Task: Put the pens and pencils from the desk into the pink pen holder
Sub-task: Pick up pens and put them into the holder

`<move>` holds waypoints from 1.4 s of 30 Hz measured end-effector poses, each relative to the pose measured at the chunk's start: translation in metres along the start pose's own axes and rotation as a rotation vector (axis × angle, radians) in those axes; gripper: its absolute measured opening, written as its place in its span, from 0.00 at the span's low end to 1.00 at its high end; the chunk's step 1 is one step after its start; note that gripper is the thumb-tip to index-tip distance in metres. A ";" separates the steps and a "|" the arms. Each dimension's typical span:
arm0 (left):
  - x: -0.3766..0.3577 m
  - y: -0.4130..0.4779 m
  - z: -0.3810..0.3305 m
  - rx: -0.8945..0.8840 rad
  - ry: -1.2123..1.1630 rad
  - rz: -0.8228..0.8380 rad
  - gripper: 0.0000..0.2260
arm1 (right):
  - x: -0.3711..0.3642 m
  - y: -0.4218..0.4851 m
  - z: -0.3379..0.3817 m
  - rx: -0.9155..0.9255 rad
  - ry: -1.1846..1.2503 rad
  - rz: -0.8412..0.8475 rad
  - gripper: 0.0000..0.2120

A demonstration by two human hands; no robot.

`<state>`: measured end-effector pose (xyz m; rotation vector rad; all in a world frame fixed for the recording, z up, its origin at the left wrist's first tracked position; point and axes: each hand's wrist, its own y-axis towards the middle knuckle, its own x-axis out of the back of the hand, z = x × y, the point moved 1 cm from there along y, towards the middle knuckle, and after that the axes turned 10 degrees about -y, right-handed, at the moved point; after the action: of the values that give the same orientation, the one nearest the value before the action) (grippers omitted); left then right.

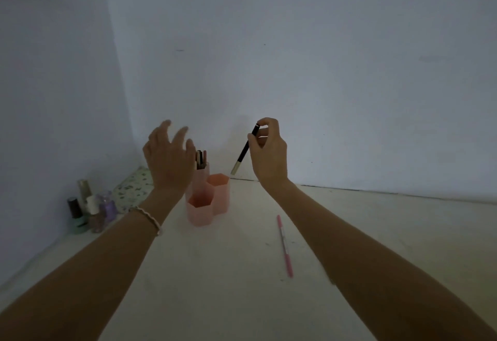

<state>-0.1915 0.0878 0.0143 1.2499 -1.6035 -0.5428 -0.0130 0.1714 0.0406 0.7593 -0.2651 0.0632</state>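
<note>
**Right then: black pen up in my right hand, holder below it**

I had my right hand [267, 149] raised above the desk [376, 233], fingertips pinched on the upper end of a black pen [245, 149]. The pen hung tilted, its pale gold tip down and to the left, just above and right of the pink pen holder [208, 201]. My left hand [168, 156] hovered open, fingers spread wide, holding nothing, in front of the holder's tall back compartment. That back compartment had a few dark pens [201, 159] standing in it; the two lower hexagon cups looked empty, though I couldn't see their bottoms. A pink pen [284, 245] lay flat on the desk, right of the holder and well apart from it. Nail polish bottles [90, 206] stood by the left wall, beside a floral pouch [133, 188].
</note>
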 end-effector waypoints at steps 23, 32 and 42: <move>-0.011 -0.038 -0.057 0.088 -0.387 0.209 0.07 | -0.019 -0.009 -0.013 0.114 -0.340 0.067 0.21; -0.065 -0.141 -0.147 0.208 -0.106 1.058 0.18 | 0.086 -0.010 -0.069 -0.093 -0.460 0.116 0.14; -0.064 -0.115 -0.147 0.206 -0.115 0.972 0.18 | 0.117 -0.026 -0.097 -0.203 -0.645 0.397 0.10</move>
<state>-0.0097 0.1352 -0.0454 0.4465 -2.1506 0.1764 0.1245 0.2143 -0.0136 0.4972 -1.0203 0.1643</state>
